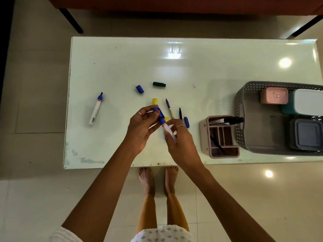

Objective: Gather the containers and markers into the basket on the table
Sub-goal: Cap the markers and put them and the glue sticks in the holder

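My right hand (180, 142) grips the white barrel of a blue marker (165, 126) above the table. My left hand (143, 124) pinches its blue cap (158, 111) at the top end. An uncapped blue marker (96, 109) lies at the left. A loose blue cap (139, 89), a green cap (159, 84), a yellow cap (155, 101), a thin blue pen (169, 107), a thin black pen (180, 114) and another blue cap (186, 122) lie on the table. The grey basket (243, 119) at the right holds a pink container (274, 96), a white-lidded container (307, 102) and a grey container (305, 134).
A pink organizer (206, 137) stands beside the basket with a black marker (229, 120) across its top and a thin pen in a slot. The white table (122, 63) has its front edge near my bare feet. Dark furniture legs stand beyond it.
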### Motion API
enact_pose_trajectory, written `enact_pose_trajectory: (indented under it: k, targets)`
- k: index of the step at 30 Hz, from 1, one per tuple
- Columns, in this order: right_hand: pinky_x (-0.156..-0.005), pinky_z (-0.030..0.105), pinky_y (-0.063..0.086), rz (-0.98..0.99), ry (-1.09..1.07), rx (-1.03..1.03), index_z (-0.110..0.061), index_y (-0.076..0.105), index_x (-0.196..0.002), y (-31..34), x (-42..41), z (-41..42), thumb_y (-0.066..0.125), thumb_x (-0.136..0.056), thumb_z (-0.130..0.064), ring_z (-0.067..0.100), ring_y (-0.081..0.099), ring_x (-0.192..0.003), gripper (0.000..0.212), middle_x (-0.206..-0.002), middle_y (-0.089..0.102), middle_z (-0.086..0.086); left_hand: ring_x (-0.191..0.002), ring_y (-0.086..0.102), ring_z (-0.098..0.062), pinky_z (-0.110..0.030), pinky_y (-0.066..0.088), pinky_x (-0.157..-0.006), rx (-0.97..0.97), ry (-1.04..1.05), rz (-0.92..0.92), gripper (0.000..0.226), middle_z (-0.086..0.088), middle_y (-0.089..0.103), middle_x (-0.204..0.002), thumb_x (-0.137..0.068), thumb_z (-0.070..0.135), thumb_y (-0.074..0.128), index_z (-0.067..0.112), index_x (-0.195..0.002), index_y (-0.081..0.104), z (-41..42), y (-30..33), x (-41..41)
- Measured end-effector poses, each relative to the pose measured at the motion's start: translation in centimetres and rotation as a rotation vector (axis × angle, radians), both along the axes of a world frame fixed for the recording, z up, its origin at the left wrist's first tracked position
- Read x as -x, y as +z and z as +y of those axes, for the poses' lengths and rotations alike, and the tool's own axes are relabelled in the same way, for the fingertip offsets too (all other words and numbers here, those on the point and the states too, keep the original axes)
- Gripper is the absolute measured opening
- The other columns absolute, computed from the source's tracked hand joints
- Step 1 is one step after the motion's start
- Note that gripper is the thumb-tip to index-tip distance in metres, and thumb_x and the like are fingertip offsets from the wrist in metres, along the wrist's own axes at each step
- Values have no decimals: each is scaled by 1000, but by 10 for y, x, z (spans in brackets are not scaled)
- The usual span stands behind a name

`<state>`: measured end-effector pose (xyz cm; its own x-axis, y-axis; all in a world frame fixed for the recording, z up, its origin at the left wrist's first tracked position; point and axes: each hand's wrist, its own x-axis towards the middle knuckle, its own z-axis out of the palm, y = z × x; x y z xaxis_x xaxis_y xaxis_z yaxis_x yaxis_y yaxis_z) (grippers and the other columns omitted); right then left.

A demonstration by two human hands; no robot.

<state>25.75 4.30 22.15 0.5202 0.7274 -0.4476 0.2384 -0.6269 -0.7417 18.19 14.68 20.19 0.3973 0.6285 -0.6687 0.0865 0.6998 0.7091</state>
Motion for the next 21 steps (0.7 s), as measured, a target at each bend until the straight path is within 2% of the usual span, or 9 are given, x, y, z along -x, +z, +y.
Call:
enact_pose_trajectory:
  k: [2, 5, 10, 13, 15, 16, 19, 21]
  targets:
    - [-65, 15, 44, -6, -19, -6, -18, 48, -121, 1, -1, 0, 46, -97, -29, 11, 55, -81, 27, -96, 53, -5, -94, 67, -22, -25, 58, -78, -10, -20, 7, 17, -10, 67, -105, -92, 6, 53, 13, -105, 62, -3, 2, -1]
    - [-60, 21, 45, -3, -50, 30, -14, 49, -119, 2, -2, 1, 47, -96, -32, 14, 56, -74, 29, -92, 56, 0, -86, 69, -15, -21, 59, -72, -9, -1, 7, 13, -6, 68, -98, -91, 7, 55, 16, -95, 63, -6, 4, -3]
    - [-54, 14, 37, -36, -67, 53, -14, 45, -125, 4, 1, 6, 46, -96, -33, 6, 49, -61, 35, -74, 50, -6, -96, 66, -30, -33, 57, -83, -21, 70, 20, 6, -20, 65, -107, -91, 9, 56, 10, -93, 62, -9, 6, -9]
    - [-60, 16, 42, -61, -85, 55, -13, 46, -125, 7, 2, 10, 48, -96, -30, 11, 53, -66, 34, -84, 58, 3, -97, 65, -31, -39, 56, -88, -38, 103, 23, 9, -24, 65, -109, -91, 9, 56, 5, -97, 61, -12, 8, -13]
    - [-69, 26, 48, -64, -92, 70, -13, 47, -123, 8, 3, 14, 51, -95, -25, 18, 56, -74, 31, -93, 62, 10, -95, 66, -30, -41, 56, -89, -51, 124, 34, 9, -24, 65, -108, -91, 8, 57, 5, -97, 62, -12, 9, -14]
    - [-70, 29, 49, -67, -88, 74, -13, 48, -121, 9, 3, 16, 53, -94, -22, 18, 57, -75, 29, -92, 61, 9, -92, 68, -27, -38, 57, -86, -56, 138, 41, 7, -22, 66, -105, -91, 7, 57, 7, -95, 63, -11, 9, -14]
    - [-63, 25, 45, -80, -49, 80, -15, 49, -116, 12, 3, 23, 55, -93, -19, 14, 54, -68, 25, -84, 56, 1, -70, 72, -12, -22, 59, -65, -66, 185, 76, 9, -8, 69, -88, -90, 7, 57, 13, -87, 63, -10, 9, -13]
    - [-65, 25, 45, -73, -33, 103, -15, 48, -117, 14, 3, 26, 56, -92, -18, 14, 54, -71, 27, -86, 54, 0, -63, 71, -9, -19, 57, -60, -67, 208, 98, 11, -4, 69, -83, -90, 6, 57, 15, -85, 62, -10, 8, -13]
